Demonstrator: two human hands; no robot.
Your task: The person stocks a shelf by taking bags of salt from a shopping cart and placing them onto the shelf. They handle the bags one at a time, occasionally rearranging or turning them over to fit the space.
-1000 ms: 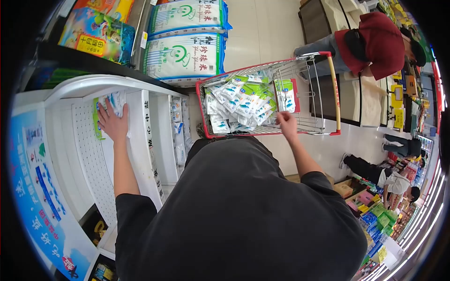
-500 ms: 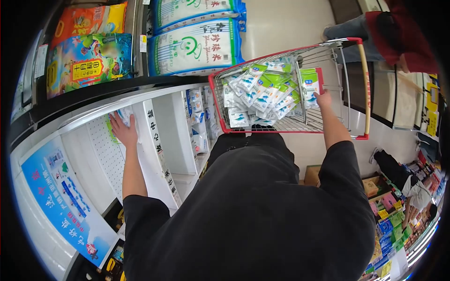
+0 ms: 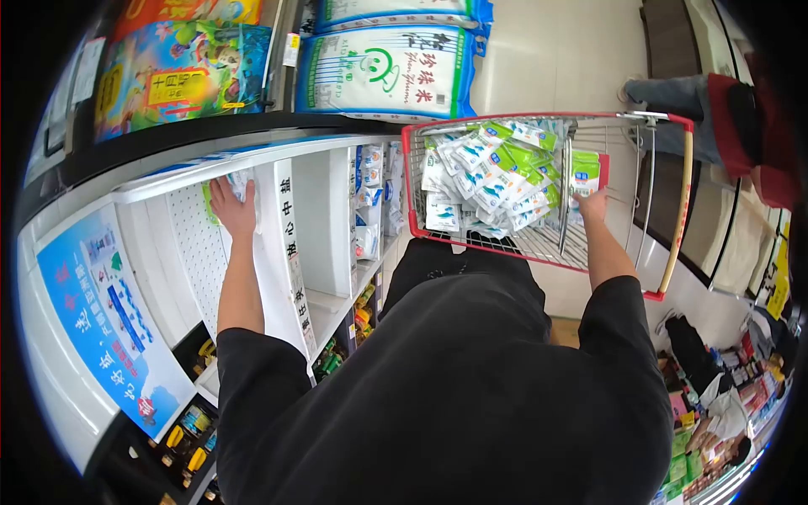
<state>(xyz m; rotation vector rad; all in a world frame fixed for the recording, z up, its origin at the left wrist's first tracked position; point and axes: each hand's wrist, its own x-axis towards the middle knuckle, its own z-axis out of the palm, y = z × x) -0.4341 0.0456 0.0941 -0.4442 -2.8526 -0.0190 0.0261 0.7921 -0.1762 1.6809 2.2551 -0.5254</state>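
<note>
My left hand [image 3: 233, 204] is inside the white shelf unit, fingers spread flat over a green-and-white salt packet [image 3: 209, 204] that lies against the perforated back panel. The palm hides most of that packet. My right hand [image 3: 592, 206] is at the shopping cart, its fingers closed on the lower edge of another green-and-white salt packet [image 3: 585, 175], which stands beside a red panel. A heap of similar salt packets [image 3: 497, 177] fills the front part of the cart [image 3: 539, 256], on the far side of a wire divider from my right hand.
Large rice bags [image 3: 379, 71] lie on the display above the shelf. More packets [image 3: 368, 202] stand in the neighbouring compartment. A blue sign [image 3: 114, 316] is fixed at the left. A person in a red top [image 3: 741, 126] stands beyond the cart; another person [image 3: 724, 412] is lower right.
The view has shifted, so the cart and rice bags appear farther right and lower. My left hand stays over its packet, and my right hand stays at the packet in the cart.
</note>
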